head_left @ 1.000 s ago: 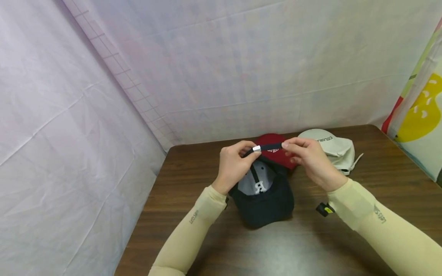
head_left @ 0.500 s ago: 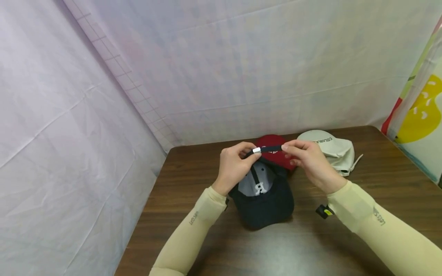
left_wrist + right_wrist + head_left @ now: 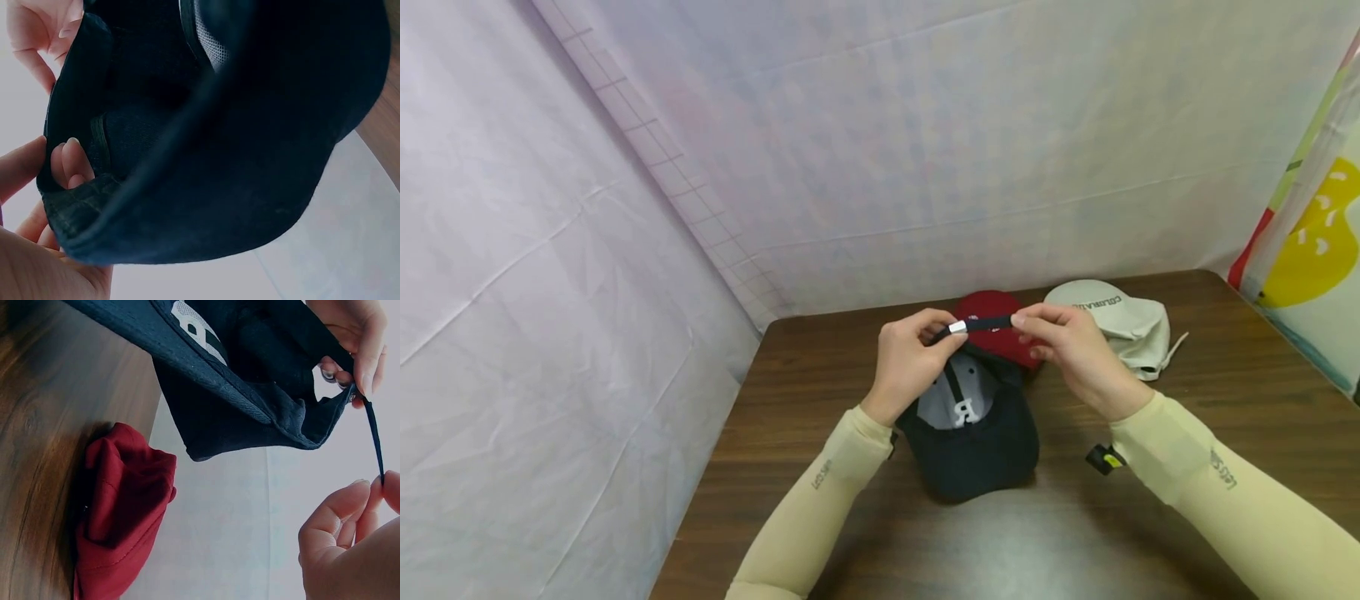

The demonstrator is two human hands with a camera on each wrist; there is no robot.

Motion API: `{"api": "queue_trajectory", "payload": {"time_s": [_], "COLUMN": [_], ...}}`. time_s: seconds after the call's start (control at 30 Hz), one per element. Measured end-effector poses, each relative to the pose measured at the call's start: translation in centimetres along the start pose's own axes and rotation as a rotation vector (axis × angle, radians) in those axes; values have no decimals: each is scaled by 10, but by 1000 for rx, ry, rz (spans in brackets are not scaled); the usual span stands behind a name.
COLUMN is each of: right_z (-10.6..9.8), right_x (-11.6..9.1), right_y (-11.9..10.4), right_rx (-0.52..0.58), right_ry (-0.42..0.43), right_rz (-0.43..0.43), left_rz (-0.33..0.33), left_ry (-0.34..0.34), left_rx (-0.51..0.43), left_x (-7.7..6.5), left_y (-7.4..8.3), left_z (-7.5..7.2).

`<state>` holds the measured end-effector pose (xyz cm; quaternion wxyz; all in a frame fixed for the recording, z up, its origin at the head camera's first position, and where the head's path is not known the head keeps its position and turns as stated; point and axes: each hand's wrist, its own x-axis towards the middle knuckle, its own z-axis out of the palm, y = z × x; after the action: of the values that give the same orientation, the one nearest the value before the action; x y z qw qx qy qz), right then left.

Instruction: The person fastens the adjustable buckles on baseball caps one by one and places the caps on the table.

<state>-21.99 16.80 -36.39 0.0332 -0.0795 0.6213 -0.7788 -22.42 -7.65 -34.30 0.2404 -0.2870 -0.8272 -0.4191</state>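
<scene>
A dark navy baseball cap [image 3: 977, 458] is held up with its brim toward me and its grey inside and a white letter patch showing. At the back of the cap, my left hand [image 3: 906, 362] pinches the strap beside its silver buckle [image 3: 957, 327]. Between thumb and fingers, my right hand [image 3: 1078, 354] pinches the far end of the dark strap [image 3: 990, 323], which runs taut from the buckle. In the left wrist view, fingertips [image 3: 76, 161] of the left hand show through the cap's rear opening. The right wrist view shows the strap [image 3: 375, 440] stretched between both hands.
Behind the navy cap lies a red cap [image 3: 1000, 342] on the brown wooden table [image 3: 790, 433], partly covered by the strap and hands. A cream cap [image 3: 1138, 329] with dark lettering stands to its right. White cloth [image 3: 910, 167] hangs behind the table.
The strap and my right hand have dropped very slightly, covering more of the red cap's lettering. Both hands keep the same hold.
</scene>
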Motion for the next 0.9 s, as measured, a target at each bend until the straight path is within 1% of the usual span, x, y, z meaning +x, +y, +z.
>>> {"api": "queue_trajectory", "payload": {"time_s": [0.2, 0.4, 0.53, 0.63, 0.9], "right_z": [1, 1, 1, 1, -1], "right_x": [0, 1, 1, 1, -1], "right_y": [0, 0, -1, -2, -2], "right_rx": [0, -4, -2, 3, -26], "right_ry": [0, 22, 17, 4, 5], "right_rz": [3, 8, 6, 8, 3], "left_rz": [0, 15, 20, 14, 2], "left_ry": [0, 1, -2, -7, -19], "left_rx": [-1, -6, -4, 0, 9], "left_x": [-1, 0, 1, 0, -2], "left_y": [1, 0, 0, -1, -5], "left_z": [-1, -2, -3, -3, -2]}}
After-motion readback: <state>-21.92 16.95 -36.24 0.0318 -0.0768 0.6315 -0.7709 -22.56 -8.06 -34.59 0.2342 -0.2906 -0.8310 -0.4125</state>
